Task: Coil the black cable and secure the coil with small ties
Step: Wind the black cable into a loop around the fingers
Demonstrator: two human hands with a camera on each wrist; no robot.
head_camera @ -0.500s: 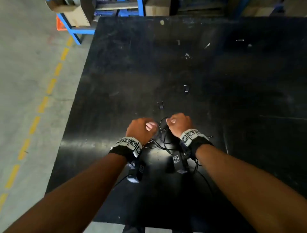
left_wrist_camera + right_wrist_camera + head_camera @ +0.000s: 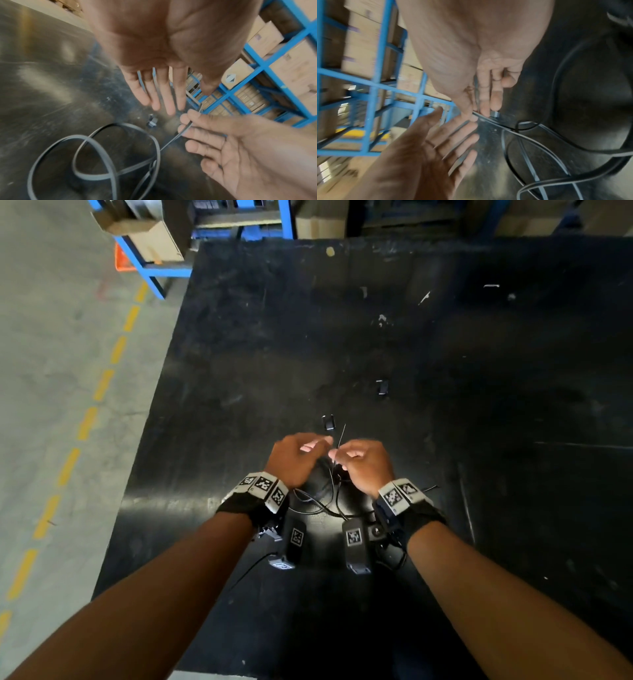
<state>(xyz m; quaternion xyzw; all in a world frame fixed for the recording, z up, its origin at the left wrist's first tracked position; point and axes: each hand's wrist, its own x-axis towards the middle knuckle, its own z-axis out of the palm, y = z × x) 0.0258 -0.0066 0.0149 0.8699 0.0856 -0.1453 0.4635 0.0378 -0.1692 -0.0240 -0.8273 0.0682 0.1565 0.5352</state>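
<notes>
The black cable (image 2: 323,499) lies in loose overlapping loops (image 2: 96,147) on the black table (image 2: 479,405), under and between my hands. My right hand (image 2: 337,456) pinches a thin black tie (image 2: 186,126) between thumb and forefinger (image 2: 475,115). The tie runs down to the loops, and its tail (image 2: 341,434) sticks up. My left hand (image 2: 317,445) hovers beside it with straight fingers (image 2: 164,97) and holds nothing. The right wrist view shows that open left palm (image 2: 453,139) below the pinch.
Two small black pieces (image 2: 328,422) (image 2: 382,387) lie on the table beyond my hands. Blue racking with cardboard boxes (image 2: 161,244) stands past the table's far left corner. The table's left edge drops to a concrete floor with a yellow dashed line (image 2: 85,422).
My left hand has opened from a curled grip at the cable. The right hand has drawn the tie's tail upward.
</notes>
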